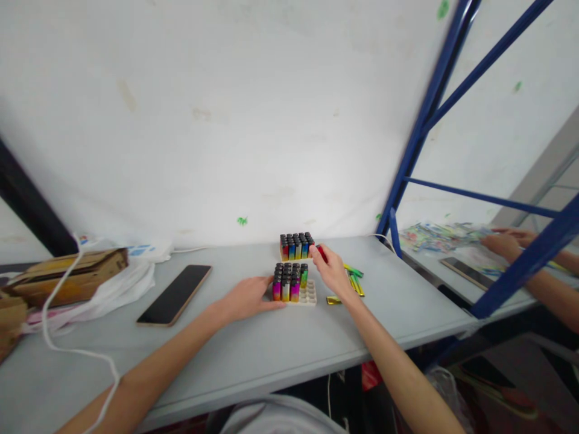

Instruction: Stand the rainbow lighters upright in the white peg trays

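Note:
A white tray (309, 295) of upright lighters (286, 289) stands near the middle of the table. Its lighters have black tops and bodies in purple, yellow and green, and bare holes show along its right side. My left hand (248, 298) grips this tray at its left end, thumb along the front edge and fingers behind. Between the fingers of my right hand (333, 271) is a red lighter (322, 253), raised beside the right end of a second, filled rack of lighters (297, 247) farther back. Several loose yellow and green lighters (356, 282) lie right of my right hand, partly hidden by it.
A phone (175, 295) lies left of my left hand. Farther left are a cardboard box (67, 277), white plastic bags (136, 283) and a white cable (49, 337). Blue metal bars (418, 138) rise at the right; beyond them another person's hands (502, 244) are over a table.

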Demonstrator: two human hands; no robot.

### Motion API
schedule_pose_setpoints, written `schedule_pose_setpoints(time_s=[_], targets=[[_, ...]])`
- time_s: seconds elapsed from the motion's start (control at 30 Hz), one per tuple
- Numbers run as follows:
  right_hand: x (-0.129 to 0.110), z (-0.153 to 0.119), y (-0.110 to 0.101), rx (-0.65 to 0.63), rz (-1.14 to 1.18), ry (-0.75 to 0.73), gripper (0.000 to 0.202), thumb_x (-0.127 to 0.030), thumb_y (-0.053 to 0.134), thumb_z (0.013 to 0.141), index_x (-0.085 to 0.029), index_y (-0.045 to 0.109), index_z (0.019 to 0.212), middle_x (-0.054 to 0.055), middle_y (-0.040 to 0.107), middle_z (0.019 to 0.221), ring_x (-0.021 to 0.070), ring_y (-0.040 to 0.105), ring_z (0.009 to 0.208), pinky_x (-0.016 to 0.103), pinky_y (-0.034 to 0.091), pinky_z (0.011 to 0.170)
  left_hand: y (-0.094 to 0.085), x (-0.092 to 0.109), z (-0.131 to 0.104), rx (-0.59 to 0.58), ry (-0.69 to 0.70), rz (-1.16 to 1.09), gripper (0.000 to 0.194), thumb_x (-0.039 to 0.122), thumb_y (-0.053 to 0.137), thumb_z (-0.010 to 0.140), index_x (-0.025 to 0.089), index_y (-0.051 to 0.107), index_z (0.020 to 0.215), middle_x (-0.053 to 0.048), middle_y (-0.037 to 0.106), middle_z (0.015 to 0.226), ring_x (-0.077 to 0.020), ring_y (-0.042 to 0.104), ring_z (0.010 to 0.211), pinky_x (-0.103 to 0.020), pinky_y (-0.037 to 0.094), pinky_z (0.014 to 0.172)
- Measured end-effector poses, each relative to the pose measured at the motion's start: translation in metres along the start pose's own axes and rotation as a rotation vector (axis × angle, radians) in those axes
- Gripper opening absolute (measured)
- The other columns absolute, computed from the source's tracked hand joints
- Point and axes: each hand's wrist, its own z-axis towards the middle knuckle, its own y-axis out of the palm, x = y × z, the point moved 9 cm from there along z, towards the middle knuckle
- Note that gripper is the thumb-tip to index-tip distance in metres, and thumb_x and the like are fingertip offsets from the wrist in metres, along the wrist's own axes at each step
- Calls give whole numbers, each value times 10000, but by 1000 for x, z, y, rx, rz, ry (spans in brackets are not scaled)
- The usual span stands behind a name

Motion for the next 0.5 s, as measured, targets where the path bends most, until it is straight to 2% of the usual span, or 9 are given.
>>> schedule_pose_setpoints(time_s=[0.1, 0.17, 0.3, 0.4, 0.5], targets=[[-6, 4, -1, -91, -14, -38, 424, -569, 392, 1037, -216, 562, 875, -29, 560, 673, 156, 527, 632, 280, 392, 655, -2, 2, 0, 4, 0, -9, 599, 692, 558, 902, 176, 618, 1201, -140, 747, 1145, -340, 716, 1013, -378, 533, 853], [-16, 5, -2, -159, -64, -114, 423, -553, 394, 1049, -206, 589, 907, 5, 616, 766, 171, 574, 724, 292, 421, 721, -2, 3, 0, 5, 1, -9, 606, 692, 562, 898, 171, 618, 1202, -143, 747, 1136, -340, 716, 1002, -378, 534, 838], [-38, 1, -10, -226, -281, -281, 485, -564, 449, 1040, -191, 624, 783, 52, 605, 887, 192, 571, 874, 312, 421, 818, -2, 3, 0, 1, 2, -12, 605, 696, 565, 892, 172, 627, 1186, -139, 748, 1128, -336, 713, 1003, -374, 532, 841], [-41, -1, -13, -292, -368, -279, 532, -570, 446, 1041, -187, 628, 721, 28, 583, 777, 170, 537, 743, 298, 404, 725, -1, 2, 0, 3, 2, -13, 603, 693, 569, 891, 166, 631, 1177, -141, 749, 1114, -333, 714, 983, -377, 532, 837], [-34, -5, -7, -430, -316, -218, 473, -550, 499, 1026, -189, 658, 765, 3, 634, 685, 154, 535, 627, 283, 396, 647, -2, 1, 0, 14, 13, -19, 612, 696, 567, 892, 170, 627, 1197, -137, 749, 1113, -326, 714, 975, -369, 531, 825]])
